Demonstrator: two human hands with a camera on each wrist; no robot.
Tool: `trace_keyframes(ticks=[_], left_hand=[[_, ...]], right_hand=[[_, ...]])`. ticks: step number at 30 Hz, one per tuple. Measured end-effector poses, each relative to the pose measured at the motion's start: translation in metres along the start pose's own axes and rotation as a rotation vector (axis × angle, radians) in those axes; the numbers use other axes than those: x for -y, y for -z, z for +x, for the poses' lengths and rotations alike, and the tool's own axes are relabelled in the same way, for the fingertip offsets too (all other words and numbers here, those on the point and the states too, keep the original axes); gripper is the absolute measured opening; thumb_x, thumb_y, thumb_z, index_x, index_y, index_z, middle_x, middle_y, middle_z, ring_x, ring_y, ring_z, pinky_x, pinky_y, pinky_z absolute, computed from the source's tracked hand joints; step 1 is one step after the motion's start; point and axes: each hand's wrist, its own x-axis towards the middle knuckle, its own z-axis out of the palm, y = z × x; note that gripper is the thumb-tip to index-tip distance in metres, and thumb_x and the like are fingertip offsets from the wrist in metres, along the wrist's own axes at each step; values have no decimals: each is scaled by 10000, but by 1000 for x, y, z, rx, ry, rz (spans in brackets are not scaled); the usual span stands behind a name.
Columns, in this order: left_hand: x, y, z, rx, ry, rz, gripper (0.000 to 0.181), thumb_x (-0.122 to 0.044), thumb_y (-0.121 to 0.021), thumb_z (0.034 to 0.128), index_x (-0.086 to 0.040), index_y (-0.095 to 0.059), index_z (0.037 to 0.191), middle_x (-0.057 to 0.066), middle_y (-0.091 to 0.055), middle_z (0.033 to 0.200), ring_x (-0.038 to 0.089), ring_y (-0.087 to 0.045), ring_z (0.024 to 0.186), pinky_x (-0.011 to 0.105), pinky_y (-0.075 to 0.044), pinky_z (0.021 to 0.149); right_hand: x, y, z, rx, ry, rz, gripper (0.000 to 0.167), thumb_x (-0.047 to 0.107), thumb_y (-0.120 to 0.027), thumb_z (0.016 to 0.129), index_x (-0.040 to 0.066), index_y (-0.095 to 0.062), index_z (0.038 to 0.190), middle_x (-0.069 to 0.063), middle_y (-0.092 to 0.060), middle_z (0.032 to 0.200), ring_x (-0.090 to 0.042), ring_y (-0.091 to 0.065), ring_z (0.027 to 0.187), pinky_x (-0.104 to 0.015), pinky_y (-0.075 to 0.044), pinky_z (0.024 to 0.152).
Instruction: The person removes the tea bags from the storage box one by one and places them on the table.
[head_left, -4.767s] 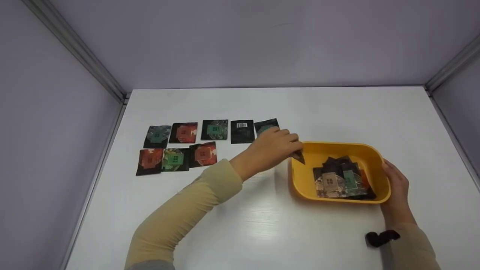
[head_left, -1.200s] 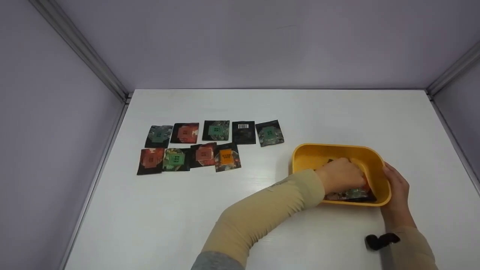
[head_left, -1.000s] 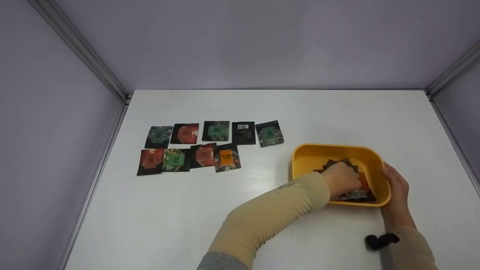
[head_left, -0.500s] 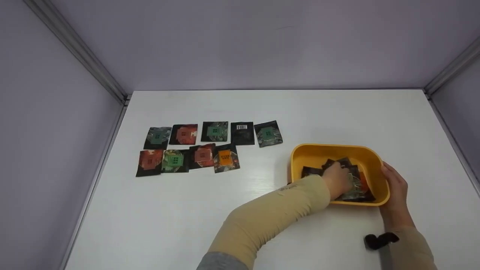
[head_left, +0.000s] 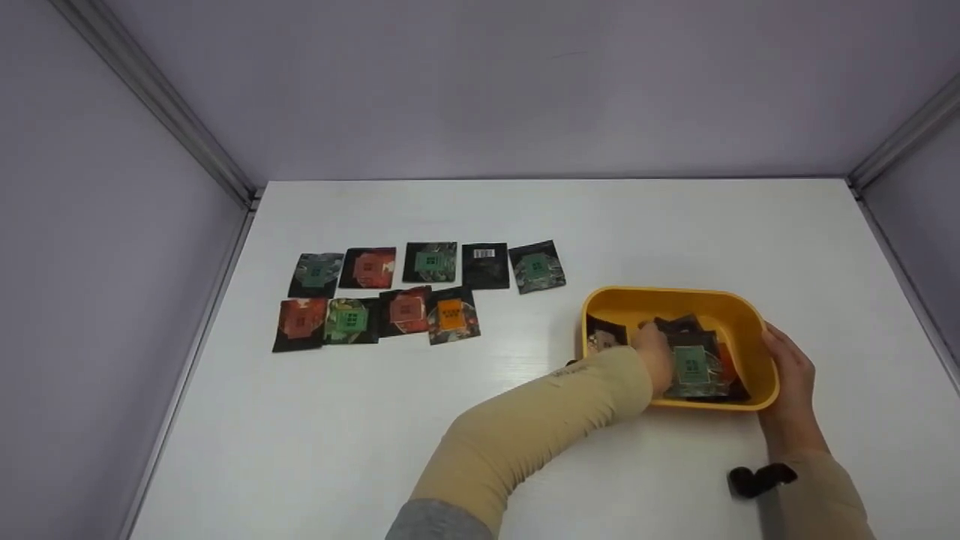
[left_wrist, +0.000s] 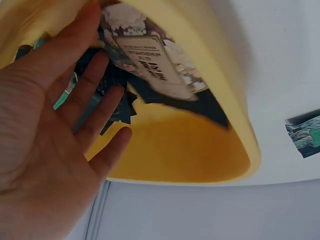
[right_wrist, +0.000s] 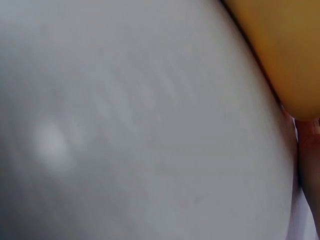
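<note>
My left hand reaches into a yellow plastic bin, its fingers spread and loosely extended in the left wrist view. Beside the thumb a chrysanthemum tea sachet leans by the bin's left wall; whether the thumb touches it I cannot tell. Right of that hand, a green-labelled tea sachet tops the pile, with a red one partly covered. My right hand grips the bin's right side; in the right wrist view only a bit of that hand shows, below the bin.
Several tea sachets lie in two rows on the white table. An orange-labelled sachet ends the near row; a tilted green-labelled one ends the far row. Walls enclose the back and sides. A black object sits by the right sleeve.
The orange-labelled sachet has joined the near row since the oldest frame. My left hand went into the bin and slid leftward; the chrysanthemum sachet shifted to the left wall. My right hand stayed put.
</note>
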Motion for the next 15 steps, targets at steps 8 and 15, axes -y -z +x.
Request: trace_keyframes(ticks=[8,15], left_hand=[[9,-3,-8,103,55,5,539,-525,-305,1043,-449,-150,1554,-214,-190,1596,64,-222,1448,324,-209,1162],[15,-9,-15,77,82,-58,488,-438,-324,1065,-342,-315,1543,-90,-288,1577,140,-375,1355,400,-370,1069]], right_hand=[[-1,1,-1,11,7,-35,529,386,-577,1002,176,-476,1477,53,-528,1377,-108,-474,1218,-158,-482,896],[-1,0,-1,-2,12,-10,527,370,-605,990,156,-501,1460,52,-558,1346,-108,-494,1198,-172,-489,898]])
